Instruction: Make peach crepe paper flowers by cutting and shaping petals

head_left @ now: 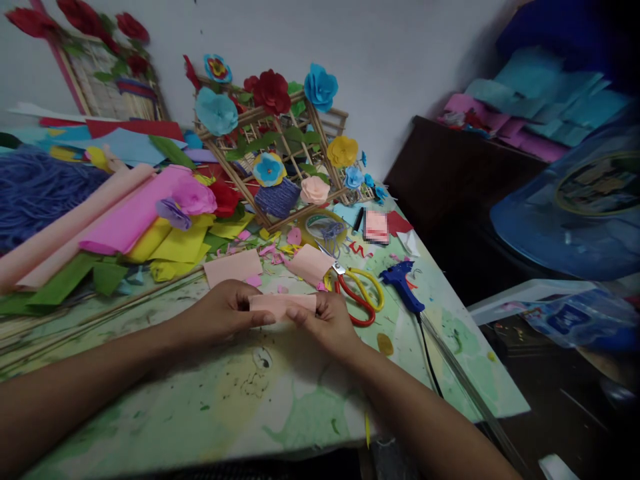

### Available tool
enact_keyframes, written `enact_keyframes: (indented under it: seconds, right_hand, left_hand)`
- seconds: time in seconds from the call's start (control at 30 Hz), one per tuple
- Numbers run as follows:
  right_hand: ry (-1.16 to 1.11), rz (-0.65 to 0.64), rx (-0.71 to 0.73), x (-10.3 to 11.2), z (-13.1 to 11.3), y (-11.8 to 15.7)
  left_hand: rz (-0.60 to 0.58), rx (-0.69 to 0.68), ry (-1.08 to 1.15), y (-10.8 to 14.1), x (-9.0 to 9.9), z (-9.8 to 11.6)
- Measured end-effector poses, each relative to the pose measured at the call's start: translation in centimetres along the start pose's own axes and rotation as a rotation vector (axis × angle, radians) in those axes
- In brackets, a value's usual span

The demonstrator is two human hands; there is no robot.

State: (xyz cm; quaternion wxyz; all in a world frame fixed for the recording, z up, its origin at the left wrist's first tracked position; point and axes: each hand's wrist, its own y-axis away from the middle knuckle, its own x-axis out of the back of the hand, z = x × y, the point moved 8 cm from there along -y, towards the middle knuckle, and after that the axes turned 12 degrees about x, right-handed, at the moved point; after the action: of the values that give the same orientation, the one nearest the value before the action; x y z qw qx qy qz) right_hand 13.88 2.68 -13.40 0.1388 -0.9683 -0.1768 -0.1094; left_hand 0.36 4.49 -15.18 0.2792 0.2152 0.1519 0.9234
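A small folded strip of peach paper (280,303) is stretched level between my two hands, above the table. My left hand (227,308) is closed on its left end, thumb along the front. At the other end my right hand (330,320) pinches it, thumb tip against the paper's face. Just beyond lie two more peach pieces, a flat one (234,268) on the left and a curled one (313,264) on the right. Scissors with red and yellow handles (357,293) lie to the right of my right hand, blades partly under the curled piece.
A blue glue gun (404,285) with its cord lies on the right. Paper rolls (135,207), yellow sheets (173,247) and blue yarn (45,190) crowd the left. A stick frame with paper flowers (280,143) stands behind. The table's right edge (463,300) slants toward me.
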Motion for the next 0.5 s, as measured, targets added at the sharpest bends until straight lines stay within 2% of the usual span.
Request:
enact_keyframes:
  seconds: [0.17, 0.3, 0.5]
  right_hand:
    - [-0.031, 0.004, -0.025, -0.2, 0.7, 0.0]
    - [-0.046, -0.022, -0.026, -0.3, 0.9, -0.2]
    - [0.073, 0.043, 0.057, 0.8, 0.2, -0.6]
  left_hand:
    - [0.027, -0.044, 0.053, -0.2, 0.0, -0.1]
    - [0.075, -0.057, -0.01, 0.0, 0.0, 0.0]
    - [0.022, -0.136, -0.13, 0.5, -0.6, 1.0]
